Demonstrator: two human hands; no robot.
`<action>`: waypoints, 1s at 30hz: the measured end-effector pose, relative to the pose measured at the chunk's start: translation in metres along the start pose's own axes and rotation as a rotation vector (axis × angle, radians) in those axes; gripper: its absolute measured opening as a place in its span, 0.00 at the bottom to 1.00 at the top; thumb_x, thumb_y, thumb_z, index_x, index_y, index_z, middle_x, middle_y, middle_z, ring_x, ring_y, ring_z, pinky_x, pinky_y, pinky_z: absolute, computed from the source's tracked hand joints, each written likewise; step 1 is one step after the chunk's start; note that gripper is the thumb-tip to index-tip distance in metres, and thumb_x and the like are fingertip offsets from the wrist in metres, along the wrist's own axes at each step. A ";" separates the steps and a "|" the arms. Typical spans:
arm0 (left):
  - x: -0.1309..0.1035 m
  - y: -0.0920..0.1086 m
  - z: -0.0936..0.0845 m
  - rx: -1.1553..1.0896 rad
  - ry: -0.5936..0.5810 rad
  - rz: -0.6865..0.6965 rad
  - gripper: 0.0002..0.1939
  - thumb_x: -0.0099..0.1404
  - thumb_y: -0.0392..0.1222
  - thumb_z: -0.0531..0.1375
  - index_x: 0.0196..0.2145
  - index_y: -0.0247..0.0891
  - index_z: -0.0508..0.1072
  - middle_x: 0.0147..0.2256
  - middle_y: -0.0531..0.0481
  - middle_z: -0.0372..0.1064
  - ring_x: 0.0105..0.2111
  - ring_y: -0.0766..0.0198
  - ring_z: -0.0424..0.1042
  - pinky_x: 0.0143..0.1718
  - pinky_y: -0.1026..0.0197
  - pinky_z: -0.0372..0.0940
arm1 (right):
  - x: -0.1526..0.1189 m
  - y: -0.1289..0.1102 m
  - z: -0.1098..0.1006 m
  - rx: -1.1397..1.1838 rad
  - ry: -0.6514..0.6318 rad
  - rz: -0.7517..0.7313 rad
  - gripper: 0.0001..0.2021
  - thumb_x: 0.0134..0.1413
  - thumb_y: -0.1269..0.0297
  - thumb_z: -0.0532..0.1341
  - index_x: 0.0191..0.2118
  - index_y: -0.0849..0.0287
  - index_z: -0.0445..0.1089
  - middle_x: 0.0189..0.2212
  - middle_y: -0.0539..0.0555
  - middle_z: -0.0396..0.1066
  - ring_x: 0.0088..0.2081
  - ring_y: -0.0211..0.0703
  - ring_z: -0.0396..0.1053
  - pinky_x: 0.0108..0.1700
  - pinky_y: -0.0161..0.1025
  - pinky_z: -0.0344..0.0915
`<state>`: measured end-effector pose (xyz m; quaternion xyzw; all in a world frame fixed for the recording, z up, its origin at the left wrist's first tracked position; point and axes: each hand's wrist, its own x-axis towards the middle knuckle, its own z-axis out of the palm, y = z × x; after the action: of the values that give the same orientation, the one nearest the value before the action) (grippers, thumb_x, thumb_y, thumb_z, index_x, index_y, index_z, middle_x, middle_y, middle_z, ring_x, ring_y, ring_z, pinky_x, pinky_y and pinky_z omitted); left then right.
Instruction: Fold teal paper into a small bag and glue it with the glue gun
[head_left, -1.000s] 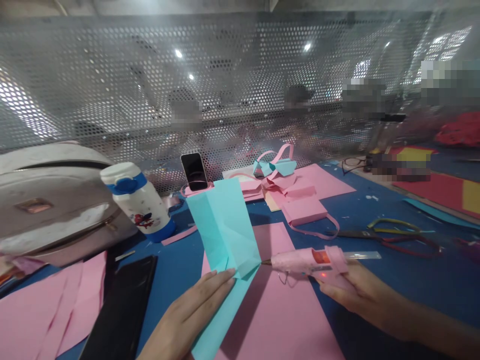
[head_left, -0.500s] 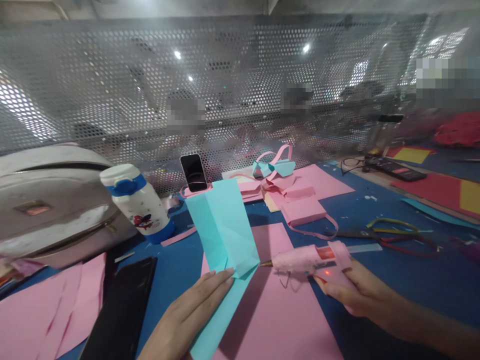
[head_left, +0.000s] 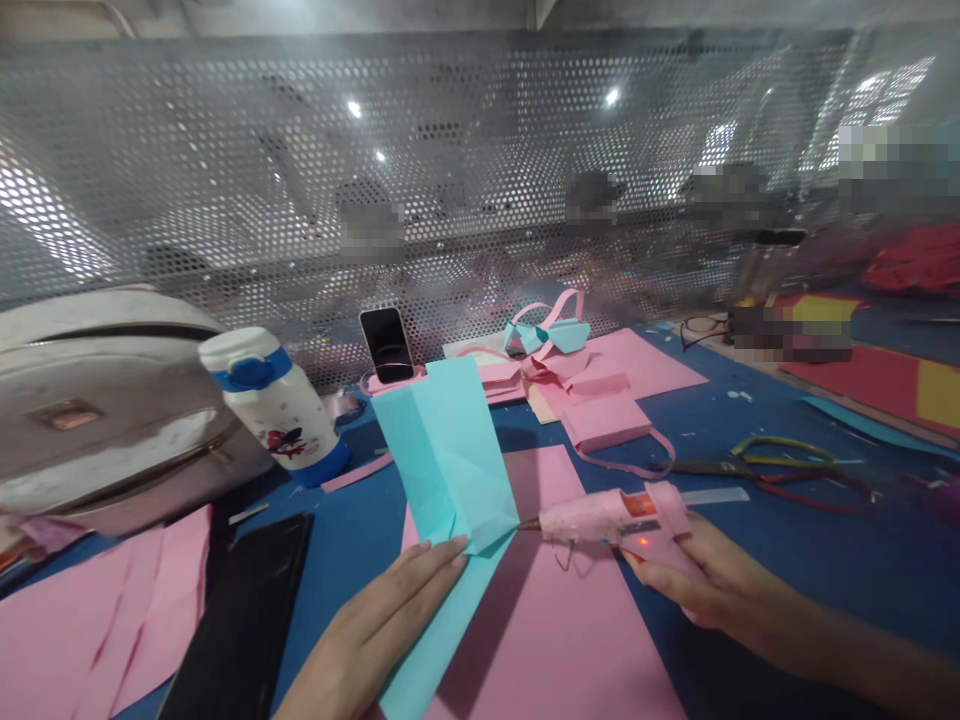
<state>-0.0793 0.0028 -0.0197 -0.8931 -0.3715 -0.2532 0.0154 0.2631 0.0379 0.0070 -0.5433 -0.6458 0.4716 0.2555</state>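
A folded light-blue paper [head_left: 469, 450] stands partly upright over a pink sheet [head_left: 570, 620]. My left hand [head_left: 382, 610] holds the lower part of the blue paper, fingers together on its fold; the thumb is hidden. On the right, my right hand [head_left: 712, 580] is wrapped round the handle of a pink glue gun [head_left: 600, 515], which has a lit red light and a clear glue stick in its back. The gun's metal tip touches or nearly touches the right edge of the blue paper's fold.
Scissors [head_left: 772, 470] lie right of the gun. Behind are pink paper pieces [head_left: 607, 420] and a small phone [head_left: 388, 345]. At left are a bottle [head_left: 277, 410], a backpack [head_left: 112, 400], a black flat object [head_left: 240, 620] and pink sheets [head_left: 112, 610]. A perforated metal panel [head_left: 450, 130] stands behind.
The glue gun and my right hand have moved slightly left, along the blue paper's edge. My left hand has stayed in place.
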 end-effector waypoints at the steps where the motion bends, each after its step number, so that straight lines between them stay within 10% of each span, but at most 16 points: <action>1: 0.000 0.000 0.000 -0.004 0.006 -0.005 0.23 0.78 0.45 0.41 0.67 0.44 0.57 0.62 0.47 0.65 0.61 0.59 0.64 0.64 0.57 0.58 | 0.000 0.000 0.000 0.005 0.005 -0.002 0.25 0.56 0.45 0.60 0.54 0.51 0.75 0.46 0.58 0.76 0.41 0.53 0.73 0.31 0.37 0.74; 11: 0.001 0.000 -0.002 0.019 -0.009 0.006 0.25 0.78 0.48 0.40 0.68 0.43 0.55 0.63 0.47 0.63 0.63 0.61 0.61 0.65 0.59 0.55 | 0.002 0.007 0.000 -0.050 0.080 -0.076 0.26 0.55 0.44 0.60 0.52 0.56 0.76 0.52 0.60 0.74 0.53 0.61 0.70 0.55 0.51 0.69; 23: 0.002 0.001 0.000 -0.003 0.012 0.005 0.22 0.78 0.42 0.44 0.66 0.43 0.59 0.62 0.47 0.65 0.61 0.60 0.65 0.64 0.58 0.58 | -0.006 0.002 0.001 0.007 0.006 -0.059 0.28 0.56 0.41 0.58 0.56 0.52 0.74 0.48 0.59 0.77 0.43 0.57 0.76 0.42 0.44 0.76; 30: 0.004 0.004 -0.001 0.019 0.019 0.033 0.23 0.79 0.42 0.40 0.66 0.41 0.59 0.62 0.47 0.65 0.61 0.63 0.65 0.65 0.59 0.55 | -0.009 0.008 0.006 -0.028 -0.006 -0.210 0.28 0.58 0.45 0.58 0.57 0.57 0.73 0.54 0.60 0.73 0.58 0.61 0.66 0.61 0.51 0.64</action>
<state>-0.0747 0.0027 -0.0163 -0.8965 -0.3589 -0.2578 0.0318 0.2643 0.0275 -0.0010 -0.4746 -0.7066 0.4348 0.2939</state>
